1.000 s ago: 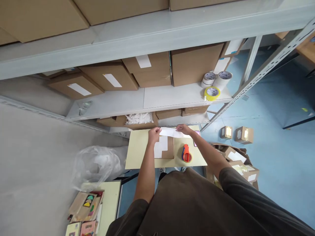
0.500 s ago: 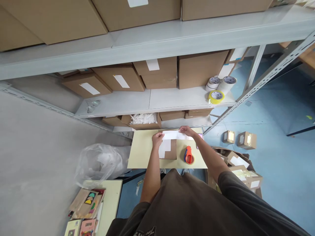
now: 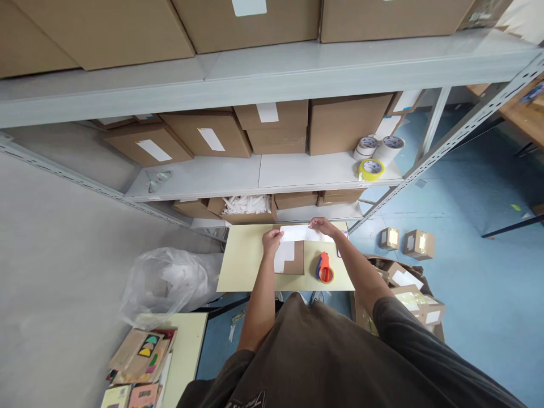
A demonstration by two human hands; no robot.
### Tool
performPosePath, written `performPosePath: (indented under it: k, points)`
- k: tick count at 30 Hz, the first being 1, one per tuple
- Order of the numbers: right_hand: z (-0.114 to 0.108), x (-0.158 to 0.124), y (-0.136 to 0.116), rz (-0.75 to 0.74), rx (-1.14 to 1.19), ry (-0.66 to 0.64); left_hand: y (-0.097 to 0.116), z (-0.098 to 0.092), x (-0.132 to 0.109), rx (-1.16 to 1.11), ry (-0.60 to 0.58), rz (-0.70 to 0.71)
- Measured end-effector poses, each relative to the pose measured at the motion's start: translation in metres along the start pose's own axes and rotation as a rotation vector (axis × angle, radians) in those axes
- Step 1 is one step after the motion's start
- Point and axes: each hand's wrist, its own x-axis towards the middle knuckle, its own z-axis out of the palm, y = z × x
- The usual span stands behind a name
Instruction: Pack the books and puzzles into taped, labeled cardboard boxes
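Paper strip (image 3: 300,233) stretches sideways between left hand (image 3: 272,241) and right hand (image 3: 323,226).

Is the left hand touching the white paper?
Touching. The head view shows the left hand gripping the white paper by its left end over the cardboard box; the right hand grips the other end.

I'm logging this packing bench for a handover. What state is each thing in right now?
left hand: pinching the left end of the white sheet.
right hand: pinching its right end.
white sheet: held stretched over the box's far edge.
cardboard box: flat on the table, apparently closed, white label on top.
tape dispenser: lying untouched right of the box.
yellow tape roll: lying flat on the shelf.
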Motion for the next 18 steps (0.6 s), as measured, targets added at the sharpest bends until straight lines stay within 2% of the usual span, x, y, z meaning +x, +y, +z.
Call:
performPosePath:
  k: [3,6,8,11,13,15,18]
  points:
    - [-0.006,-0.002,0.003,-0.008,0.015,0.046,0.003,-0.007,0.001,-0.001,0.047,0.002]
    - [-0.017,-0.004,0.007,-0.003,0.006,0.093,0.008,-0.022,0.002,-0.019,0.080,0.006]
    - [-0.024,-0.003,0.008,-0.009,-0.031,0.101,0.011,-0.031,0.000,-0.070,0.073,0.006]
    - [-0.029,0.000,0.007,-0.056,-0.130,0.125,0.012,-0.034,-0.007,-0.188,0.126,-0.012]
    - [-0.027,-0.001,0.006,-0.066,-0.231,0.144,0.010,-0.032,-0.014,-0.270,0.139,-0.057]
    - [-0.021,-0.007,0.004,-0.045,-0.337,0.202,0.007,-0.027,-0.021,-0.359,0.102,-0.116]
    - [0.001,-0.023,-0.001,-0.027,-0.389,0.296,0.003,-0.017,-0.033,-0.480,0.021,-0.191]
